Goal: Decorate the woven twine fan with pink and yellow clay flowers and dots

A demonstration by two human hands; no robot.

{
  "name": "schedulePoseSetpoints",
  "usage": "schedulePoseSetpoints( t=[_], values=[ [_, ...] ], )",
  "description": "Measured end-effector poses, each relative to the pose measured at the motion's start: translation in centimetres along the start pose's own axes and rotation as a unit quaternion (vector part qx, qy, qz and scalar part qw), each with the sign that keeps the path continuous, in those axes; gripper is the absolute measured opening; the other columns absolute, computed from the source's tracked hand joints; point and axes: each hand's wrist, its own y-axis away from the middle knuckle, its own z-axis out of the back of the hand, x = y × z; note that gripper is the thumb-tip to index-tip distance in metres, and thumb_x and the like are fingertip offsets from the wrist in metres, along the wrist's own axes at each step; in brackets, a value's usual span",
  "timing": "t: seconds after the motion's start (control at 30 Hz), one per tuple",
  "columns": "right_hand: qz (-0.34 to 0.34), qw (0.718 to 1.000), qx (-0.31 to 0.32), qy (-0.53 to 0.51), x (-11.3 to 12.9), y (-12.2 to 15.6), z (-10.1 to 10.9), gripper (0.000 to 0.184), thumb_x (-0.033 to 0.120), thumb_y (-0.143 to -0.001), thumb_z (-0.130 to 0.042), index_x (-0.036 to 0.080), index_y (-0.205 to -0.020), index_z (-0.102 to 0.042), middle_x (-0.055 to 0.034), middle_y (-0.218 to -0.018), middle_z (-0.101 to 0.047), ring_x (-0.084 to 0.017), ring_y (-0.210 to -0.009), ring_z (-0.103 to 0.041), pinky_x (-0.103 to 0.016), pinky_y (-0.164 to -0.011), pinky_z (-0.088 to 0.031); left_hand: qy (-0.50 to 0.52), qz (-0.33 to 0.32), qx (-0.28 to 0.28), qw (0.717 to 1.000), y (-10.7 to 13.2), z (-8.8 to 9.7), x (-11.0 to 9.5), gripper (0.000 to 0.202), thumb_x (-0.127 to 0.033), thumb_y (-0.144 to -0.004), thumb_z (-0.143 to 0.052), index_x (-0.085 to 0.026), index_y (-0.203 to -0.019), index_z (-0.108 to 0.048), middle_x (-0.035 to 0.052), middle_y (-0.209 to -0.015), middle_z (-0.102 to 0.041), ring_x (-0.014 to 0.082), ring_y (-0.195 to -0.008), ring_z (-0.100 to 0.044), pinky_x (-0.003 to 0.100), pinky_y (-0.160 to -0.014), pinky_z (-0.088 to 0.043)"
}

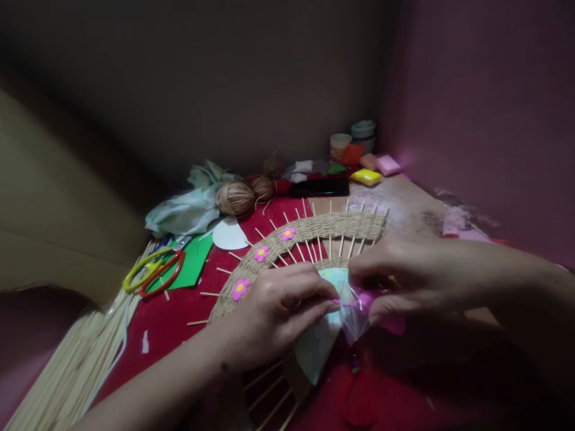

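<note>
A round woven piece of twine and wooden sticks (323,228) lies on a red cloth, with three pink foam flowers (261,254) stuck on its rim. Both my hands work over its middle. My left hand (278,311) is closed in a pinch on the edge of a small clear plastic bag (353,314). My right hand (395,281) is closed on the other side of the same bag, which holds pink pieces. Under the bag lies a pale green paper shape (317,350).
Scissors with red and yellow handles (155,272) lie on green sheet at the left, beside a bundle of long sticks (72,371). Balls of twine (236,199), a black phone (320,188), clay packs (366,176) and cups (339,146) stand by the back wall.
</note>
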Motion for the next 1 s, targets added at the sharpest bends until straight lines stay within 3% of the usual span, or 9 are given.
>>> schedulePoseSetpoints(
  t=[0.1, 0.33, 0.5, 0.7, 1.0],
  values=[
    [0.016, 0.994, 0.087, 0.062, 0.28, -0.4, 0.4, 0.01, 0.029, -0.084, -0.061, 0.023, -0.091, -0.065, 0.0016, -0.07, -0.061, -0.011, -0.06, -0.051, -0.021, -0.051, -0.036, -0.044, -0.038, -0.006, 0.998, 0.22, -0.37, 0.4, 0.014, -0.012, -0.087, -0.053, -0.014, -0.095, -0.064, 0.0061, -0.088, -0.064, 0.0113, -0.074, -0.056, 0.022, -0.063, -0.043],
    [0.003, 0.994, 0.096, 0.048, 0.07, -0.67, 0.73, 0.017, 0.036, -0.087, -0.057, 0.02, -0.088, -0.061, 0.0007, -0.071, -0.057, -0.012, -0.065, -0.052, -0.021, -0.056, -0.038, -0.055, -0.049, -0.057, 0.996, 0.34, -0.56, 0.36, 0.014, -0.009, -0.085, -0.055, -0.013, -0.096, -0.063, 0.0054, -0.086, -0.061, 0.0112, -0.076, -0.056, 0.023, -0.065, -0.045],
    [0.0, 0.994, 0.1, 0.044, 0.02, -0.84, 0.64, 0.025, 0.042, -0.084, -0.06, 0.017, -0.086, -0.058, 0.0019, -0.072, -0.053, -0.011, -0.064, -0.047, -0.021, -0.055, -0.036, -0.033, -0.045, -0.061, 0.997, 0.14, -0.12, 0.02, 0.011, -0.011, -0.084, -0.059, -0.013, -0.093, -0.065, 0.0045, -0.09, -0.059, 0.0098, -0.082, -0.057, 0.021, -0.071, -0.046],
    [0.0, 0.994, 0.09, 0.057, 0.04, -0.95, 0.71, 0.025, 0.042, -0.084, -0.06, 0.017, -0.084, -0.057, 0.0036, -0.069, -0.048, -0.01, -0.062, -0.044, -0.021, -0.053, -0.034, -0.08, -0.122, -0.093, 0.985, 0.55, -0.54, 0.6, 0.019, -0.004, -0.08, -0.06, -0.009, -0.098, -0.063, 0.0058, -0.089, -0.059, 0.0091, -0.077, -0.056, 0.02, -0.064, -0.045],
    [0.008, 0.995, 0.089, 0.036, -0.26, -1.15, 0.77, 0.027, 0.04, -0.086, -0.057, 0.016, -0.097, -0.062, -0.0019, -0.081, -0.061, -0.014, -0.072, -0.054, -0.023, -0.063, -0.043, -0.153, -0.146, -0.088, 0.973, 0.55, -0.78, 0.64, 0.014, -0.006, -0.081, -0.059, -0.008, -0.094, -0.063, 0.007, -0.082, -0.062, 0.0114, -0.07, -0.055, 0.024, -0.056, -0.041]
  ],
)
